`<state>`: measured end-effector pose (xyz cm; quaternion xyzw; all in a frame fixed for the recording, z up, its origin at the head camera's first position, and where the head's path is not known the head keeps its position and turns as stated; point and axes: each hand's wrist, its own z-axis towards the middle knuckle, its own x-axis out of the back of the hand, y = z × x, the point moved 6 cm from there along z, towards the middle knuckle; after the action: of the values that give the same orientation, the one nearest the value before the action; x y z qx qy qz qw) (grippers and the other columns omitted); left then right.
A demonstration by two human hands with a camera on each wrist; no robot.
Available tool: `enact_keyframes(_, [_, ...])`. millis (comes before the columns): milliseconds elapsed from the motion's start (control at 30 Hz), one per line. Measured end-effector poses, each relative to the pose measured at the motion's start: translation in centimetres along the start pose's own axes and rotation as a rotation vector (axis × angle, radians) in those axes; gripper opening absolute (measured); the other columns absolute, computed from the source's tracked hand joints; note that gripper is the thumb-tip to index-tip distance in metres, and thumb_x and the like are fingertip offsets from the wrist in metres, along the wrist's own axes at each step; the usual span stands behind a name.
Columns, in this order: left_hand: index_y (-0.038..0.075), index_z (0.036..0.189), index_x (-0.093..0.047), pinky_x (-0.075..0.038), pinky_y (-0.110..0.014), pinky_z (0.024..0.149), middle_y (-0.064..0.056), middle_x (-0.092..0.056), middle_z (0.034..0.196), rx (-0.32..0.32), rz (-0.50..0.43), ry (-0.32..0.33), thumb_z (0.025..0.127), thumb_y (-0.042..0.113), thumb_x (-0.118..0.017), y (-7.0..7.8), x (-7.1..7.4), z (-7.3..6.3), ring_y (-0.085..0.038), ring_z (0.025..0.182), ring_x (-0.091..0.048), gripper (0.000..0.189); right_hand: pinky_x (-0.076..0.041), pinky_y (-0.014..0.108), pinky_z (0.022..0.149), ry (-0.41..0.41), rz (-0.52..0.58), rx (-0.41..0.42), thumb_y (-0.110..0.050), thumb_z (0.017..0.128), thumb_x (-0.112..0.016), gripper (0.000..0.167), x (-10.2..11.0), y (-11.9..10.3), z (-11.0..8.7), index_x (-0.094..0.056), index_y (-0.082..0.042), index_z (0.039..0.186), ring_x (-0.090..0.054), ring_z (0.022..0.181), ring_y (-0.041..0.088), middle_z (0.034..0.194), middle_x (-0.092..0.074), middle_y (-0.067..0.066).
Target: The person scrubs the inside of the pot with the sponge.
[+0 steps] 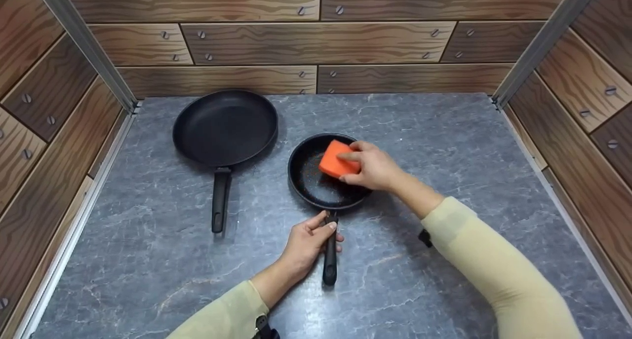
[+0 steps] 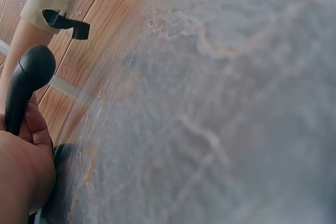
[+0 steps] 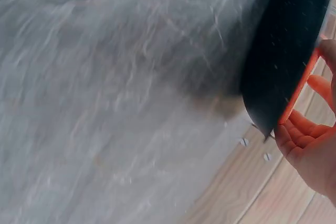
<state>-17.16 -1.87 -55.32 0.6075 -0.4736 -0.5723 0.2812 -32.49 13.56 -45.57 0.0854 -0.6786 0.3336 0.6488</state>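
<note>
A small black frying pan [image 1: 307,181] with a speckled inside is at the middle of the table, its handle [image 1: 330,270] pointing toward me. My left hand [image 1: 303,245] grips that handle close to the pan body, thumb on top; the handle's rounded end [image 2: 38,66] sticks out past the hand in the left wrist view. Inside the pan, my right hand [image 1: 376,169] holds an orange sponge [image 1: 332,160], fingers and thumb at its edges. The right wrist view has the pan side-on, with the sponge [image 3: 299,94] over its inner face.
A larger black frying pan [image 1: 224,127] lies to the left and farther back, handle toward me. Beneath everything is a grey marbled tabletop [image 1: 434,131]. Wood-patterned walls [image 1: 316,43] close off the back and both sides, with metal strips at the corners.
</note>
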Motion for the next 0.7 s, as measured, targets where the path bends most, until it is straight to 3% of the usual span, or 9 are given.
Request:
enact_keyframes(367, [-0.012,0.159,-0.033,-0.062,-0.026,0.065,-0.012,-0.077,0.084,-0.003,0.008,-0.017,0.104,0.007,-0.064,0.0,-0.1,0.0,-0.015,0.062,-0.072,0.066,-0.047,0.062,0.109,0.085,0.025,-0.043,-0.037,0.088,-0.086,0.065,4.3,3.3,-4.8,-0.067,-0.011,0.145,-0.056,0.130,0.047,0.151,-0.053,0.025])
enact_keyframes(700, [-0.013,0.159,-0.030,-0.063,-0.027,0.066,-0.014,-0.078,0.085,0.011,0.023,0.002,0.104,0.007,-0.064,0.0,0.0,0.0,-0.016,0.062,-0.073,0.067,-0.048,0.067,0.103,0.184,-0.006,-0.048,-0.028,0.087,-0.089,0.058,5.6,7.4,-9.1,-0.072,-0.005,0.137,-0.058,0.125,0.053,0.142,-0.057,0.032])
